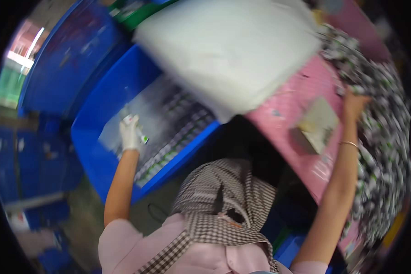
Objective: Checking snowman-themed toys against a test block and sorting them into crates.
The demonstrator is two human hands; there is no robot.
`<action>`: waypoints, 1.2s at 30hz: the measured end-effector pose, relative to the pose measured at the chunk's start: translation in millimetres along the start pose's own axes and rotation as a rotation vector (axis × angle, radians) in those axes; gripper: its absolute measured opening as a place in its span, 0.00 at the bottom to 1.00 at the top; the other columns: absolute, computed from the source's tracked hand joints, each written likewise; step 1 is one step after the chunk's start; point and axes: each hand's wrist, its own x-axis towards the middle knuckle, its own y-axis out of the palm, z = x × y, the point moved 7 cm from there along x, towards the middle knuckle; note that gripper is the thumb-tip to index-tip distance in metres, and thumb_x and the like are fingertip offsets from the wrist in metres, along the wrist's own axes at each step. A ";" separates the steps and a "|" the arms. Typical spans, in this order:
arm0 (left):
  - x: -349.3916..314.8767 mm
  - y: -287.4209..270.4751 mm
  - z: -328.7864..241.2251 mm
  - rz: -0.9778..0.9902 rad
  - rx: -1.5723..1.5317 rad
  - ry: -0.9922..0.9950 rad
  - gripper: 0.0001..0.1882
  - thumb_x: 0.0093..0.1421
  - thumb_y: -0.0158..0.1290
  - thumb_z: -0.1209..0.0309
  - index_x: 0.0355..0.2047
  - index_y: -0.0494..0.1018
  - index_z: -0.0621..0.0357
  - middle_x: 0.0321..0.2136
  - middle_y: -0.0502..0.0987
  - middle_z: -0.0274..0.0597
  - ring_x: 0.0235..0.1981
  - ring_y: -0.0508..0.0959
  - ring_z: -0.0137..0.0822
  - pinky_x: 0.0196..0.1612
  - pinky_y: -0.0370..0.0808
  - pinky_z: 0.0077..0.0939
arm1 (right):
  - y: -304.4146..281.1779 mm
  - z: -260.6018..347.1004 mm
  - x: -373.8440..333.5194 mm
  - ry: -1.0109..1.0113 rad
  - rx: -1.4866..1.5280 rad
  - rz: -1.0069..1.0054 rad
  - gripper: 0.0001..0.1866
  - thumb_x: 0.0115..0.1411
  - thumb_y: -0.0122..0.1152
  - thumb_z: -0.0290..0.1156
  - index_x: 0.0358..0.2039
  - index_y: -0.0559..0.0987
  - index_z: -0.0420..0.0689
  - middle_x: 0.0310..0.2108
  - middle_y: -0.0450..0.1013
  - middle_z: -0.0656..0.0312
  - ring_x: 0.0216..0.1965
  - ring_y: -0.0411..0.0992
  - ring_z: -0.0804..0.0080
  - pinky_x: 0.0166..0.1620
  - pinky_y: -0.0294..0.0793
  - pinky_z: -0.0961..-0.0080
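Observation:
My left hand (129, 133), in a white glove, is over the blue bin and closed round small white pieces with green and red marks. One piece with a green end (144, 139) sticks out beside the fingers; blur hides their exact kind. Rows of similar small pieces (182, 137) lie in the bin, partly under a translucent sheet (146, 107). My right hand (355, 102), bare with a bangle at the wrist, reaches to the edge of a heap of small white, green and dark pieces (383, 132). Its fingers look stretched out over the heap, though blurred.
The blue bin (89, 132) stands left of the pink tabletop (283, 105). A pale block-like box (317, 125) rests on the table near my right forearm. A large white sheet-covered surface (233, 50) spans the far side. Big blue containers (73, 59) stand at the left.

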 end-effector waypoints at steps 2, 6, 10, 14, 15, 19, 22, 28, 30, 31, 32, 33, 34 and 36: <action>27.7 -72.3 56.2 -0.187 -0.004 -0.108 0.16 0.53 0.56 0.68 0.40 0.68 0.59 0.26 0.70 0.36 0.23 0.71 0.30 0.27 0.70 0.25 | 8.8 -4.3 13.2 0.036 -0.137 0.003 0.66 0.37 0.60 0.70 0.62 0.41 0.37 0.50 0.66 0.38 0.51 0.67 0.44 0.54 0.62 0.52; 52.0 -136.4 156.5 -0.218 0.048 -0.411 0.17 0.53 0.57 0.69 0.42 0.69 0.59 0.28 0.72 0.38 0.26 0.73 0.33 0.29 0.72 0.29 | 16.0 -9.1 30.7 0.082 -0.008 -0.085 0.55 0.38 0.66 0.59 0.59 0.53 0.40 0.50 0.67 0.42 0.50 0.67 0.47 0.52 0.65 0.55; 52.4 -80.8 208.2 -0.098 -0.264 -0.612 0.17 0.53 0.58 0.68 0.42 0.69 0.58 0.35 0.73 0.40 0.33 0.75 0.36 0.32 0.74 0.35 | 0.5 -16.9 26.0 0.092 0.638 0.067 0.41 0.45 0.67 0.44 0.56 0.60 0.41 0.44 0.69 0.51 0.41 0.71 0.59 0.42 0.73 0.65; 90.3 21.7 204.6 0.035 -0.145 -0.426 0.15 0.51 0.59 0.67 0.37 0.70 0.59 0.31 0.74 0.42 0.30 0.75 0.36 0.33 0.73 0.34 | -43.1 -27.8 -8.7 -0.015 0.977 0.203 0.27 0.55 0.62 0.35 0.53 0.65 0.42 0.37 0.70 0.62 0.33 0.70 0.77 0.36 0.72 0.83; 104.1 37.6 208.6 0.034 -0.136 -0.442 0.15 0.51 0.59 0.67 0.37 0.70 0.59 0.31 0.74 0.42 0.30 0.75 0.36 0.33 0.73 0.34 | -61.4 -38.5 -17.0 -0.012 0.948 0.125 0.27 0.55 0.62 0.35 0.53 0.65 0.42 0.37 0.70 0.62 0.33 0.70 0.77 0.36 0.72 0.83; 148.8 81.0 244.7 0.024 0.273 -0.434 0.23 0.48 0.61 0.63 0.40 0.71 0.66 0.35 0.76 0.48 0.35 0.76 0.39 0.40 0.72 0.32 | -114.5 -73.0 -62.4 -0.093 1.103 0.350 0.21 0.59 0.58 0.33 0.50 0.67 0.43 0.37 0.71 0.64 0.33 0.69 0.79 0.37 0.71 0.86; 160.5 81.8 271.1 0.035 0.421 -0.450 0.32 0.47 0.61 0.58 0.46 0.69 0.70 0.44 0.75 0.50 0.44 0.75 0.40 0.47 0.69 0.31 | -147.1 -102.2 -98.4 0.058 1.240 0.376 0.18 0.61 0.56 0.33 0.50 0.67 0.44 0.38 0.71 0.64 0.35 0.68 0.81 0.38 0.71 0.87; 142.5 113.8 218.7 0.626 1.879 0.346 0.18 0.60 0.44 0.62 0.49 0.72 0.52 0.50 0.73 0.40 0.50 0.74 0.40 0.48 0.72 0.32 | -121.2 -55.8 -202.2 0.300 1.603 0.553 0.10 0.61 0.53 0.29 0.44 0.72 0.51 0.33 0.71 0.72 0.30 0.69 0.86 0.27 0.70 0.86; 126.8 75.1 177.6 0.024 0.959 -0.348 0.25 0.55 0.56 0.61 0.49 0.69 0.65 0.48 0.73 0.52 0.47 0.75 0.41 0.49 0.70 0.30 | -117.1 -9.7 -220.1 0.141 1.553 0.756 0.16 0.58 0.58 0.28 0.45 0.66 0.46 0.28 0.72 0.62 0.20 0.69 0.82 0.20 0.69 0.84; 117.1 89.2 129.7 -0.054 0.774 -0.051 0.25 0.55 0.57 0.62 0.48 0.69 0.67 0.43 0.74 0.51 0.42 0.75 0.41 0.47 0.71 0.29 | -118.5 0.6 -227.5 0.157 1.546 0.729 0.17 0.57 0.59 0.28 0.45 0.65 0.45 0.27 0.72 0.60 0.18 0.69 0.80 0.20 0.69 0.83; 96.6 89.3 84.0 -0.121 0.598 0.139 0.25 0.55 0.58 0.64 0.47 0.69 0.69 0.39 0.76 0.49 0.38 0.76 0.41 0.45 0.71 0.29 | -121.7 13.7 -233.5 0.127 1.563 0.746 0.18 0.56 0.60 0.28 0.44 0.64 0.44 0.27 0.72 0.57 0.17 0.69 0.77 0.20 0.69 0.82; 71.6 103.8 30.4 -0.056 0.285 0.424 0.22 0.58 0.54 0.64 0.46 0.70 0.69 0.39 0.76 0.48 0.36 0.75 0.38 0.42 0.72 0.28 | -125.5 19.5 -237.0 0.153 1.563 0.723 0.18 0.56 0.60 0.28 0.44 0.64 0.44 0.27 0.72 0.57 0.17 0.69 0.77 0.20 0.69 0.82; 41.5 115.1 -14.5 0.036 0.005 0.543 0.19 0.61 0.50 0.64 0.45 0.70 0.69 0.38 0.76 0.46 0.34 0.75 0.36 0.38 0.73 0.27 | -128.9 26.3 -241.2 0.159 1.579 0.729 0.17 0.55 0.59 0.27 0.42 0.63 0.44 0.27 0.73 0.56 0.17 0.69 0.76 0.20 0.70 0.81; -34.5 139.4 -78.3 0.409 -0.200 0.503 0.15 0.64 0.46 0.65 0.43 0.72 0.66 0.34 0.76 0.40 0.30 0.74 0.28 0.33 0.72 0.21 | -130.7 37.0 -253.0 0.159 1.607 0.764 0.16 0.55 0.59 0.25 0.40 0.63 0.43 0.27 0.73 0.55 0.17 0.70 0.74 0.20 0.70 0.80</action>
